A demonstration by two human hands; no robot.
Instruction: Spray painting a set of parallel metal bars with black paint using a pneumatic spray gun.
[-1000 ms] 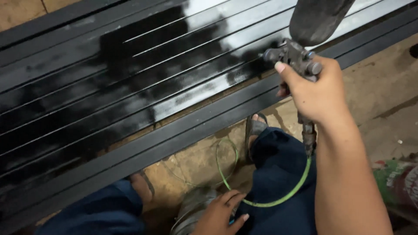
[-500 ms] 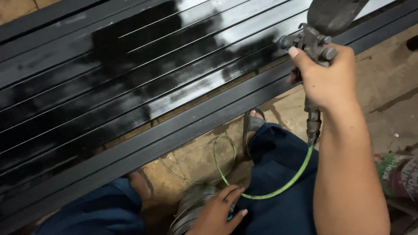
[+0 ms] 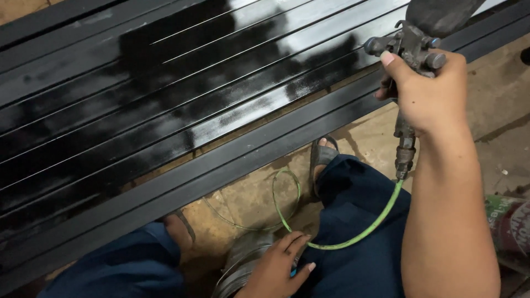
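Head view: the right hand (image 3: 436, 91) has its fingers clamped on a spray gun (image 3: 411, 52) above the near edge of the black metal bars (image 3: 165, 110). Below the bars, the left hand (image 3: 279, 267) rests on a metal can (image 3: 240, 262), fingers loosely together, beside the green hose (image 3: 359, 234).

Stained brown floor (image 3: 364, 138) carries long black-painted metal bars (image 3: 165, 110), a looped green hose (image 3: 287, 204) and a metal can (image 3: 245, 265).
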